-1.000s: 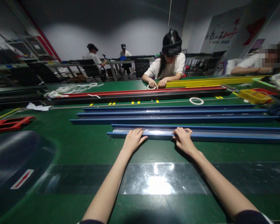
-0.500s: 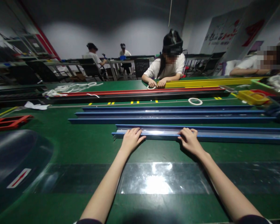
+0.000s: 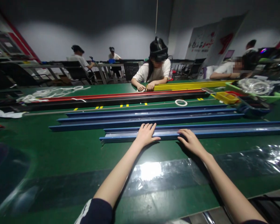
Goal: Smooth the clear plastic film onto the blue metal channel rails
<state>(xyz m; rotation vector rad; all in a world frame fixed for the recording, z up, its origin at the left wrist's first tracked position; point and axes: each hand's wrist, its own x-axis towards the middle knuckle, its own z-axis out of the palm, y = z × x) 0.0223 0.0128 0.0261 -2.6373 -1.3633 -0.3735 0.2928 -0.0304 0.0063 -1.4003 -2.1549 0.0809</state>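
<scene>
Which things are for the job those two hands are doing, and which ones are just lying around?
Seem part of the job:
the front blue channel
the left hand, spread over it
the right hand, fingertips at its near edge

Seem just lying around, untouched by these hands:
the white ring
the red rail
the yellow tray

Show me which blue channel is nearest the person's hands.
The front blue channel, under the left hand; the other blue channels lie grouped farther back.

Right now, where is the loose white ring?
In the head view, right of centre, the white ring lies flat on the green table, between the blue channels and the black rail farther back.
</scene>
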